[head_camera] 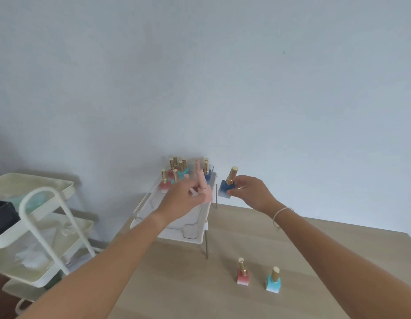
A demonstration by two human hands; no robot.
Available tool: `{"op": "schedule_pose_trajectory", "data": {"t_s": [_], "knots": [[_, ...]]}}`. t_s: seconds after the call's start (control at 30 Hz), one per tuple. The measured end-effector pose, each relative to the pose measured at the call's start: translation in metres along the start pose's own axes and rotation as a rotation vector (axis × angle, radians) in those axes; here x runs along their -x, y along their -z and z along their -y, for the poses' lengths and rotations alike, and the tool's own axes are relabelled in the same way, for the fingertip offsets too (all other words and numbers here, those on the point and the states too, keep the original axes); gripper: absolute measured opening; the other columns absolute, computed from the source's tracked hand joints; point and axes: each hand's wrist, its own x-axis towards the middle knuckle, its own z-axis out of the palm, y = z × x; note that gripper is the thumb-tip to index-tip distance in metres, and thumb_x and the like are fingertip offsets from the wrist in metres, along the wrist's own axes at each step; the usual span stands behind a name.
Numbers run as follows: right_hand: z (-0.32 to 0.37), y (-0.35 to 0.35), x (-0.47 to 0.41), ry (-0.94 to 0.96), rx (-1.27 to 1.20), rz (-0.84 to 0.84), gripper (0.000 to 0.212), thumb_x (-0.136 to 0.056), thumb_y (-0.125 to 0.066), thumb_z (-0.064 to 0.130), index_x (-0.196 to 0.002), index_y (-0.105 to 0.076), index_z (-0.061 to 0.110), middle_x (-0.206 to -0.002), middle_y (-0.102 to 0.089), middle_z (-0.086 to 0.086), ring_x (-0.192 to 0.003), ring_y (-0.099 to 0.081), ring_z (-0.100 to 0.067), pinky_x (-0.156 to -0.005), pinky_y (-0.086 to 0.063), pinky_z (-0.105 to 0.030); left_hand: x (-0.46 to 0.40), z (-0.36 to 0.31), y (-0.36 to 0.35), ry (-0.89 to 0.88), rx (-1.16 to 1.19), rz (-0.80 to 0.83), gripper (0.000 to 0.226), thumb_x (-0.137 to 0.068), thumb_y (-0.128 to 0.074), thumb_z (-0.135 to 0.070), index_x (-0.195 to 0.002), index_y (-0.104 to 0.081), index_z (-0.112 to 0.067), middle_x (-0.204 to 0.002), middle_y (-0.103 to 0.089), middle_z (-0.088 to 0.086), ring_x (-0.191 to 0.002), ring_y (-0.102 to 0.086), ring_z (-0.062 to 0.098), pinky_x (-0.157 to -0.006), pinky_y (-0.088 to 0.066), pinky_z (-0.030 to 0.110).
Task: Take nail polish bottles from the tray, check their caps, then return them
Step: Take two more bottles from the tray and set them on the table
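My left hand (185, 200) grips a pale pink nail polish bottle (204, 188) with a pink cap, held blurred and tilted above the tray (193, 238). To its right, my right hand (251, 192) pinches a dark blue bottle (225, 189) with a gold cap, just off the tray's far right corner. The tray is clear, on a white stand with thin legs. Several gold-capped bottles (176, 172) in red, teal and blue stand at its far end. A red bottle (243, 272) and a teal bottle (273, 282) stand upright on the wooden table (199, 291).
A cream rolling cart (39, 217) with several shelves stands left of the table, holding a black box (3, 217) on its top shelf. A plain pale wall rises behind the tray. The table's right edge shows at the far right.
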Motion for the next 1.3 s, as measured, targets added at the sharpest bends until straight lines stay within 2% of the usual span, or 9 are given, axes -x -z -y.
{"op": "schedule_pose_trajectory", "data": {"t_s": [0.2, 0.37, 0.5, 0.63, 0.77, 0.93, 1.0, 1.13, 1.3], "knots": [[-0.065, 0.063, 0.062, -0.132, 0.041, -0.083, 0.013, -0.077, -0.068, 0.021, -0.080, -0.063, 0.033, -0.085, -0.061, 0.012, -0.072, -0.055, -0.008, -0.059, -0.040, -0.019, 0.002, -0.060, -0.071, -0.070, 0.067, 0.131, 0.014, -0.078, -0.062, -0.026, -0.089, -0.063, -0.034, -0.084, -0.061, -0.018, -0.070, -0.054, 0.003, -0.063, -0.040, 0.013], [-0.129, 0.102, 0.120, -0.245, 0.090, -0.121, 0.015, -0.076, -0.067, 0.017, -0.081, -0.066, 0.031, -0.084, -0.067, 0.007, -0.075, -0.057, -0.012, -0.064, -0.042, -0.020, 0.023, -0.090, -0.153, -0.091, 0.104, 0.280, 0.015, -0.079, -0.062, -0.022, -0.091, -0.067, -0.028, -0.083, -0.061, -0.015, -0.069, -0.056, -0.002, -0.062, -0.042, 0.005], [-0.179, 0.112, 0.159, -0.360, 0.136, -0.124, 0.011, -0.075, -0.065, 0.017, -0.086, -0.068, 0.017, -0.092, -0.070, -0.009, -0.083, -0.062, -0.027, -0.068, -0.041, -0.029, 0.049, -0.095, -0.211, -0.026, 0.115, 0.399, 0.011, -0.080, -0.060, -0.020, -0.088, -0.068, -0.021, -0.080, -0.059, -0.011, -0.069, -0.054, 0.003, -0.063, -0.040, 0.014], [-0.213, 0.107, 0.188, -0.433, 0.151, -0.091, 0.012, -0.075, -0.064, 0.016, -0.086, -0.067, 0.016, -0.091, -0.069, -0.011, -0.090, -0.062, -0.030, -0.070, -0.043, -0.031, 0.071, -0.093, -0.249, 0.034, 0.065, 0.463, 0.011, -0.082, -0.057, -0.016, -0.085, -0.067, -0.012, -0.080, -0.059, -0.004, -0.068, -0.051, 0.006, -0.058, -0.037, 0.005], [-0.232, 0.098, 0.203, -0.453, 0.188, -0.048, 0.017, -0.076, -0.064, 0.018, -0.092, -0.067, 0.024, -0.092, -0.069, -0.002, -0.091, -0.063, -0.023, -0.079, -0.047, -0.031, 0.086, -0.089, -0.274, 0.109, 0.008, 0.474, 0.015, -0.083, -0.054, -0.017, -0.083, -0.065, -0.006, -0.085, -0.063, 0.007, -0.075, -0.052, 0.015, -0.066, -0.037, 0.020], [-0.246, 0.090, 0.210, -0.428, 0.219, -0.042, 0.019, -0.078, -0.063, 0.018, -0.095, -0.066, 0.025, -0.098, -0.069, 0.002, -0.089, -0.060, -0.018, -0.073, -0.042, -0.027, 0.097, -0.090, -0.290, 0.148, 0.068, 0.450, 0.027, -0.092, -0.045, -0.015, -0.077, -0.058, 0.004, -0.080, -0.056, 0.005, -0.074, -0.051, 0.017, -0.062, -0.037, 0.010], [-0.250, 0.088, 0.211, -0.419, 0.240, -0.025, 0.021, -0.079, -0.062, 0.018, -0.098, -0.066, 0.026, -0.102, -0.068, 0.004, -0.092, -0.059, -0.016, -0.073, -0.037, -0.024, 0.097, -0.087, -0.292, 0.162, 0.048, 0.461, 0.027, -0.092, -0.044, -0.015, -0.073, -0.057, -0.001, -0.081, -0.053, 0.006, -0.075, -0.049, 0.017, -0.064, -0.035, 0.016], [-0.256, 0.084, 0.209, -0.423, 0.255, -0.006, 0.021, -0.080, -0.060, 0.018, -0.099, -0.064, 0.028, -0.105, -0.066, 0.004, -0.092, -0.056, -0.014, -0.074, -0.037, -0.024, 0.095, -0.081, -0.299, 0.187, 0.025, 0.497, 0.017, -0.090, -0.045, -0.013, -0.075, -0.053, -0.012, -0.084, -0.051, 0.003, -0.080, -0.049, 0.016, -0.064, -0.036, 0.011], [-0.261, 0.081, 0.205, -0.417, 0.256, -0.009, 0.021, -0.082, -0.059, 0.018, -0.101, -0.063, 0.028, -0.104, -0.066, 0.004, -0.090, -0.055, -0.014, -0.072, -0.037, -0.024, 0.090, -0.075, -0.308, 0.221, 0.011, 0.498, 0.014, -0.085, -0.045, -0.007, -0.074, -0.051, -0.015, -0.090, -0.051, 0.005, -0.086, -0.050, 0.019, -0.074, -0.036, 0.023]]}}
